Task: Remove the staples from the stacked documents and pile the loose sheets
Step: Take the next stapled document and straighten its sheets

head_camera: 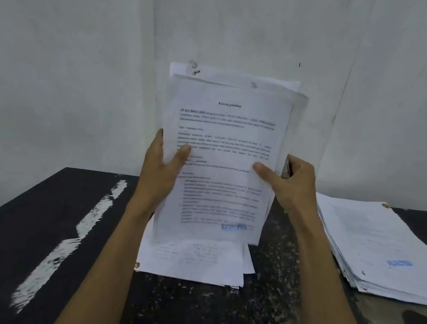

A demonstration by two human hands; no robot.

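Above the dark table (pixel 28 215), both hands hold a bundle of sheets (pixel 223 146) upright, printed side toward the camera. Left hand (pixel 162 166) grips the bundle's left edge, thumb pressed across the front page and the other fingers hidden behind the paper. Right hand (pixel 292 185) grips the right edge the same way, thumb flat on the front page. Something thin and dark pokes out beside the right fingers at the paper's edge; it is too blurred to tell what it is.

The front page carries a centred title and blocks of text, too soft to read, and a blue stamp (pixel 234 227) near its bottom. Behind it, other pages fan out unevenly, their top corners staggered against the pale wall (pixel 88 27). A small dark mark sits at the top left corner of one rear page; whether it is a staple I cannot tell.

Under the bundle, a low pile (pixel 195 260) of pages lies flat on the table, just below the held pages' bottom edge and partly hidden by them. Contact between the two cannot be judged.

Well to the right, a thick stack (pixel 383 252) of documents rests on the table, slightly skewed, with a blue stamp on its top page and a brownish spot at its far corner.

A white paint streak (pixel 76 229) runs diagonally across the table's left side.
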